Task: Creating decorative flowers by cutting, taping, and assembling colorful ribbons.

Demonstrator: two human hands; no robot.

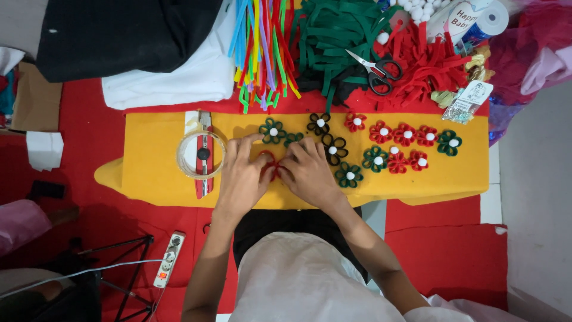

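1. Work surface: a yellow felt sheet (155, 161), soft and matte, lies flat on a red cloth (89, 131).
2. Left hand (243, 173): palm down on the yellow felt, fingers slightly spread, thumb side pressed against a small red looped piece (269, 164).
3. Right hand (310, 173): palm down, fingertips meeting the left hand's over the same piece. Both hands pinch it between them (how tightly cannot be told; the fingers cover most of it).
4. Red looped piece: thin, fuzzy, curved into petal-like loops; it sits on the felt between the two hands, near the sheet's middle front.
5. Finished flowers: looped petals with a white pompom centre. A dark green flower (273, 131) lies just beyond the left fingertips; a black flower (335, 149) lies just beside the right hand; a row of red flowers (405, 134) runs toward the right edge.
6. To the left of the left hand: a clear tape roll (183, 162) resting over a red utility knife (204, 179).
7. Far edge: a bundle of multicoloured fuzzy stems (262, 48), a heap of green felt strips (333, 36), a heap of red felt strips (429, 62), and scissors (375, 71) with black handles lying across them.
8. Obstruction: the flowers crowd close around the fingertips.
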